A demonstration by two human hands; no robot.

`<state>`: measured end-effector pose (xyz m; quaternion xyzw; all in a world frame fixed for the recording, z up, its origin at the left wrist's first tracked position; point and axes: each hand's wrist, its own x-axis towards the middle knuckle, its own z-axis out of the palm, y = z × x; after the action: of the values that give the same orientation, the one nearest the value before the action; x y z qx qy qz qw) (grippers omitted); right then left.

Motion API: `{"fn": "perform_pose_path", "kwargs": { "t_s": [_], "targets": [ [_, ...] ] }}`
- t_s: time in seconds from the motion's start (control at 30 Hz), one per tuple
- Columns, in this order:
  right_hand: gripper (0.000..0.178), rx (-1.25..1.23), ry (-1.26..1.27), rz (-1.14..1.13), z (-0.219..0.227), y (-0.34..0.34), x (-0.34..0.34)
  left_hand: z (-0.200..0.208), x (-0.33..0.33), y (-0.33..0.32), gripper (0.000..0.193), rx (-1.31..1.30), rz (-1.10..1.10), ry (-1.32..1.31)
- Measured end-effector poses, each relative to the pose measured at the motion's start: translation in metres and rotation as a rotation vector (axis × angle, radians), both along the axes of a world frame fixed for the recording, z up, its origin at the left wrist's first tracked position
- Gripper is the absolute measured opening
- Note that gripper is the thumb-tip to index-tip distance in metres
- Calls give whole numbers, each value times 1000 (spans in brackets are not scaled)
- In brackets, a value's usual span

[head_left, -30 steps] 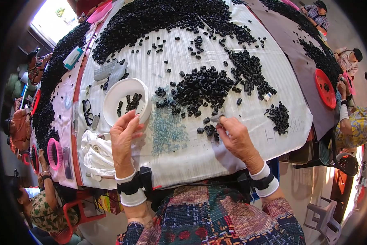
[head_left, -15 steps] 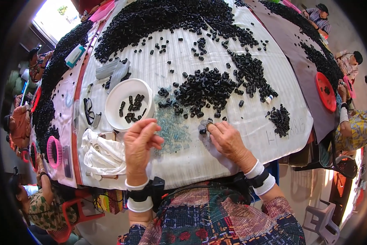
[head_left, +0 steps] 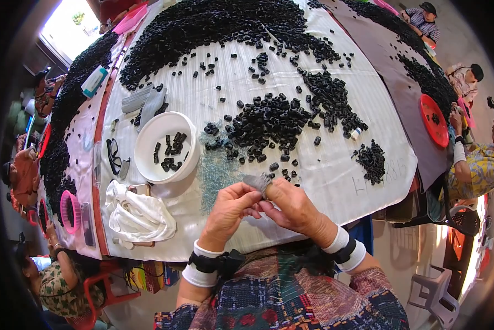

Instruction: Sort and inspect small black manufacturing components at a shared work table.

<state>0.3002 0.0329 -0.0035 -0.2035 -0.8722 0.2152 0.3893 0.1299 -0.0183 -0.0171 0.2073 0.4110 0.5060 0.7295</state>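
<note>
My left hand (head_left: 228, 212) and my right hand (head_left: 295, 206) meet close to the table's near edge, fingers closed. A small grey piece, cloth-like (head_left: 256, 181), sticks out from my right fingertips. My left thumb and fingers are pinched right below it; what they hold is hidden. Just beyond my hands lies a heap of short black plastic pieces (head_left: 269, 124), with a few strays near my right knuckles. To the left, a white bowl (head_left: 142, 142) contains several black pieces. Clear bluish beads or bits (head_left: 217, 176) are scattered between bowl and hands.
A white cloth (head_left: 140, 214) and dark-framed glasses (head_left: 113, 157) lie left of my hands, grey fabric strips (head_left: 148, 102) behind the bowl. A smaller black pile (head_left: 370, 162) sits right; a huge one (head_left: 214, 33) covers the far side. Other people sit along both sides.
My left hand has moved right and down to meet my right hand. My right hand has come off the table surface toward me, the grey piece still at its fingertips. The view has shifted slightly.
</note>
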Motion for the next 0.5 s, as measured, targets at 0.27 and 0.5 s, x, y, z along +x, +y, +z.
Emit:
{"fn": "perform_pose_path", "kwargs": {
  "t_s": [0.27,0.5],
  "targets": [
    [34,-290,-11,-188,-18,20,7,-4,-27,-10,23,-53,246,-38],
    [27,136,-371,-235,-35,24,-2,-7,-42,-17,18,-18,310,-108]
  ]
}}
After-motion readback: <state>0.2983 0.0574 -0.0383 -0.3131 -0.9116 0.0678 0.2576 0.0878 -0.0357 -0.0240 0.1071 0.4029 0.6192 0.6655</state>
